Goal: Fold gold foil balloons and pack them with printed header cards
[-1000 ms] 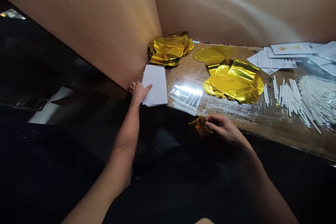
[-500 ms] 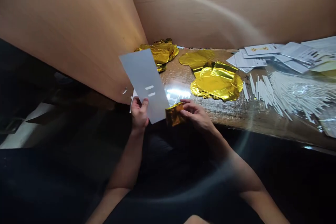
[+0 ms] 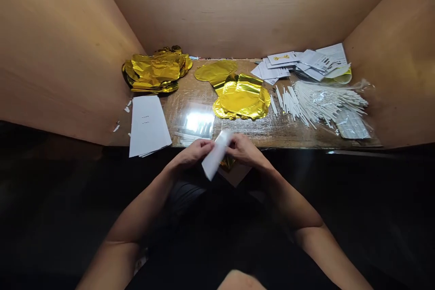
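A white card (image 3: pixel 214 158), blurred by motion and bent over, is between my hands at the table's front edge. My left hand (image 3: pixel 194 154) pinches its left side with closed fingers. From the right, my right hand (image 3: pixel 247 150) is closed at the card and a small folded gold foil balloon (image 3: pixel 227 162), which is mostly hidden under the white flap. A lower part of the card (image 3: pixel 237 175) shows below the foil. Beyond my hands lie flat gold foil balloons (image 3: pixel 243 99).
Another gold foil pile (image 3: pixel 154 72) lies back left. In front of it, slitted white cards (image 3: pixel 147 127) overhang the edge. White sticks (image 3: pixel 316 102) and a clear bag (image 3: pixel 353 123) lie right, with printed cards (image 3: pixel 302 63) behind. Wooden panels (image 3: pixel 231 9) enclose the table (image 3: pixel 183 99).
My view has turned right. The card went from flat and upright in my left hand to bent over the folded foil. Both hands have come together around it.
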Motion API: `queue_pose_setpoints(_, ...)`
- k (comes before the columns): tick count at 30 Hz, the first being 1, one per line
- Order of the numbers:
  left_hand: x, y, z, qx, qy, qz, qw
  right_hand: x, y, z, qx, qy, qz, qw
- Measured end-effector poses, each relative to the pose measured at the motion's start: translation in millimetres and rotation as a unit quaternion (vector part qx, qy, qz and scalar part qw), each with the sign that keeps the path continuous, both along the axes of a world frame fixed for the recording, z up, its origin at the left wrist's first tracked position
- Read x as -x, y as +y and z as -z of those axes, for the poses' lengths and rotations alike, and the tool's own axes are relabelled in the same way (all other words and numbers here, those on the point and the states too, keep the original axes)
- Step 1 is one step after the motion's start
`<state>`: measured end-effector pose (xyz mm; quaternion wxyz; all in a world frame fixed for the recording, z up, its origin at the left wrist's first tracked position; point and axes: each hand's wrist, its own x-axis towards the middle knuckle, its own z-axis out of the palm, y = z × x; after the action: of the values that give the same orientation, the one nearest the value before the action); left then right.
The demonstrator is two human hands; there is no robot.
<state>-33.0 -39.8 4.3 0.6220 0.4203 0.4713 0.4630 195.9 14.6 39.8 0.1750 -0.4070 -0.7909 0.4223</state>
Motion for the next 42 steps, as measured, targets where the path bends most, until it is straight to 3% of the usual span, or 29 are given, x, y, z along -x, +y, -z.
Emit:
queue_pose_setpoints(2,-8.1,1.2,-12.3,0.048,0.037,0.084,0.995,-11.1,0.6,-3.4,0.055,0.055,-0.026,0.997)
queue_pose_setpoints(4,-10.9,2.7,-23.9,0.072,0.077,0.124,0.987,-24.4,1.3,-6.5,0.134,0.126,-0.033,0.982)
queue_pose_setpoints(6,-11.5,6.5,-30.6,0.060,0.104,0.107,0.987,-35.5,0.3,-5.8,0.211,0.182,-0.014,0.960)
queue_pose_setpoints(8,-15.8,12.9,-29.7,0.033,0.119,0.058,0.991,-39.8,-3.6,0.6,0.240,0.205,0.007,0.949)
queue_pose_setpoints(10,-28.4,20.7,-21.7,-0.002,0.094,-0.041,0.995,-36.5,-7.6,11.4,0.199,0.219,0.052,0.954)
queue_pose_setpoints(13,-58.9,30.5,-2.8,-0.029,-0.029,-0.174,0.984,-30.5,2.3,26.7,0.101,0.229,0.134,0.959)
queue_pose_setpoints(15,-76.3,34.4,8.5,-0.016,-0.090,-0.192,0.977,-39.2,26.0,30.0,0.044,0.183,0.188,0.964)
queue_pose_setpoints(17,-83.9,37.5,14.9,0.012,-0.117,-0.193,0.974,-61.3,59.8,27.5,-0.030,0.062,0.283,0.957)
queue_pose_setpoints(19,-81.3,40.5,15.5,0.051,-0.134,-0.189,0.971,-89.4,94.8,23.1,-0.087,-0.110,0.384,0.913)
queue_pose_setpoints(20,-77.6,41.8,14.2,0.068,-0.141,-0.186,0.970,-102.3,109.9,21.4,-0.090,-0.189,0.398,0.893)
queue_pose_setpoints(23,-65.1,44.1,8.5,0.103,-0.152,-0.177,0.967,-127.6,137.3,20.7,-0.068,-0.315,0.377,0.869)
queue_pose_setpoints(27,-59.4,45.1,8.5,0.136,-0.171,-0.175,0.960,-138.8,139.9,23.1,-0.071,-0.334,0.362,0.867)
queue_pose_setpoints(31,-62.4,47.0,13.3,0.157,-0.191,-0.194,0.949,-141.2,131.5,14.7,-0.103,-0.342,0.363,0.861)
queue_pose_setpoints(35,-62.4,49.9,13.0,0.184,-0.219,-0.233,0.929,-111.6,107.3,8.5,-0.144,-0.313,0.263,0.901)
queue_pose_setpoints(38,-57.9,50.3,11.2,0.215,-0.263,-0.227,0.913,-74.9,77.8,18.3,-0.124,-0.334,0.197,0.913)
queue_pose_setpoints(42,-50.1,45.6,9.7,0.229,-0.283,-0.204,0.909,-53.9,47.4,28.1,-0.122,-0.284,0.224,0.924)
